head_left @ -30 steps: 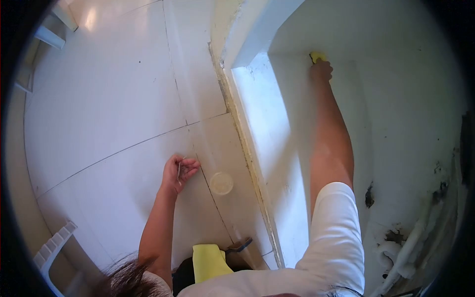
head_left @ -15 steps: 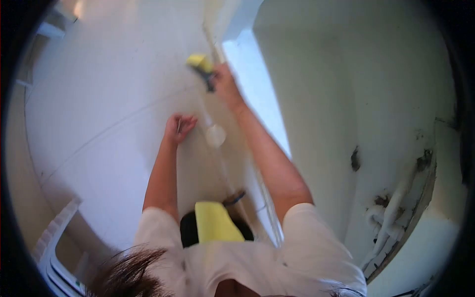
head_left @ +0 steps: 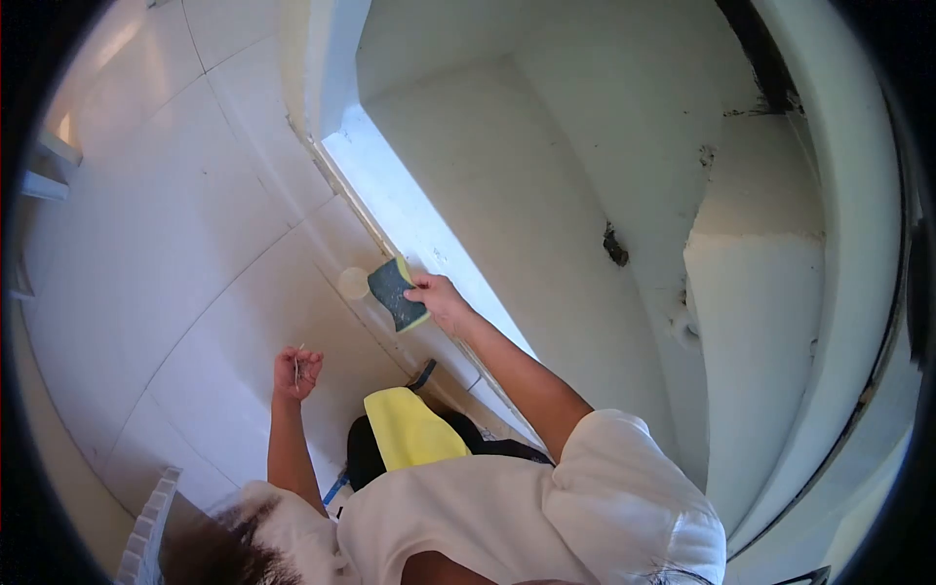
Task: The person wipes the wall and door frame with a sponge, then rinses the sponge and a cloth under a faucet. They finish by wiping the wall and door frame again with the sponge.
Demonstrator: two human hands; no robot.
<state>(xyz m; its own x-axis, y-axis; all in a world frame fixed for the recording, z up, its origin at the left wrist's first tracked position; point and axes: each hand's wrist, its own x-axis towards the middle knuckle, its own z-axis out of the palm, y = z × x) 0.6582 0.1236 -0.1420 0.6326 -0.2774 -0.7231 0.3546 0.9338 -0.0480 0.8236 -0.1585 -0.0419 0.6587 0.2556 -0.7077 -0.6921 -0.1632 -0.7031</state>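
My right hand (head_left: 444,300) grips a sponge (head_left: 397,294) by its edge, thumb on the dark green scouring face, with a yellow layer behind. It holds the sponge over the floor, beside the white sill. Fingers curled, my left hand (head_left: 297,372) is farther left above the tiles, closed around a thin pale strip (head_left: 298,365) whose kind I cannot make out. A whitish round disc (head_left: 353,284) shows just left of the sponge. Across my dark-clothed lap lies a yellow cloth (head_left: 409,431).
A raised white sill (head_left: 419,219) borders a recessed space with a pale floor on the right. Its wall has a dark damaged hole (head_left: 615,246) and a white pipe (head_left: 686,330). A white ribbed plastic piece (head_left: 151,526) stands at lower left, white legs (head_left: 44,185) at far left.
The view has shifted. My right hand has drawn the sponge back closer to my body and turned its dark face up. My left hand has moved toward lower left.
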